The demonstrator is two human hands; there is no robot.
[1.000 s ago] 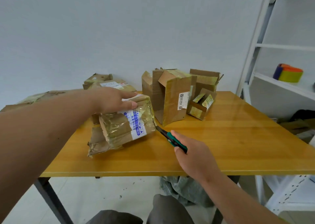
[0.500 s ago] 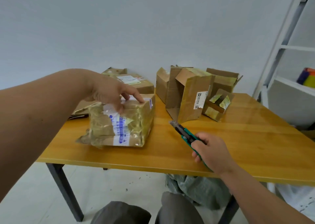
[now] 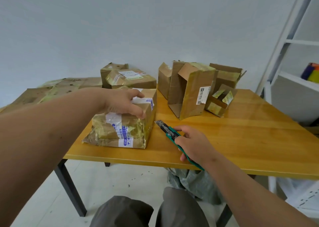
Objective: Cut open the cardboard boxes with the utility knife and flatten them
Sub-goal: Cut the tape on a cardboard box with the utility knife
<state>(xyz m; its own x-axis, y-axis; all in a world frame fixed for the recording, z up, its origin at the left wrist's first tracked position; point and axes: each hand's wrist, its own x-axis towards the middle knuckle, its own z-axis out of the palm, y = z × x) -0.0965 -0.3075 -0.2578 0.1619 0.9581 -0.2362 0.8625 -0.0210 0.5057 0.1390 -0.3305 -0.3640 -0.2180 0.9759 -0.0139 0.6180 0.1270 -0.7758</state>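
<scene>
One taped box (image 3: 126, 123) matters just now, and it sits near the front-left edge of the wooden table (image 3: 241, 140), resting flat on a broad face. A second ago it was tipped up on its crumpled end; now it lies level with its taped top turned upward, which in my judgement readies a seam for the blade. The left hand (image 3: 124, 104) lies over the box's top, fingers draped across the white label and thumb down the near side, steadying it. The right hand (image 3: 191, 143) is wrapped around the green utility knife (image 3: 170, 133), whose blade tip points at the box's right side and stands just beside it, not touching. Since a second ago the knife has pulled back slightly from the cardboard, so no cut appears under way.

Farther back stand several opened boxes (image 3: 189, 92), a smaller taped box (image 3: 133, 79) and flattened cardboard (image 3: 57, 90) at the far left; a white shelf (image 3: 293, 54) rises at the right.

How far the blade is extended is hard to tell. The box's far side and underside are hidden, the left palm covers part of the top tape, and the knife's rear is masked by the right hand.
</scene>
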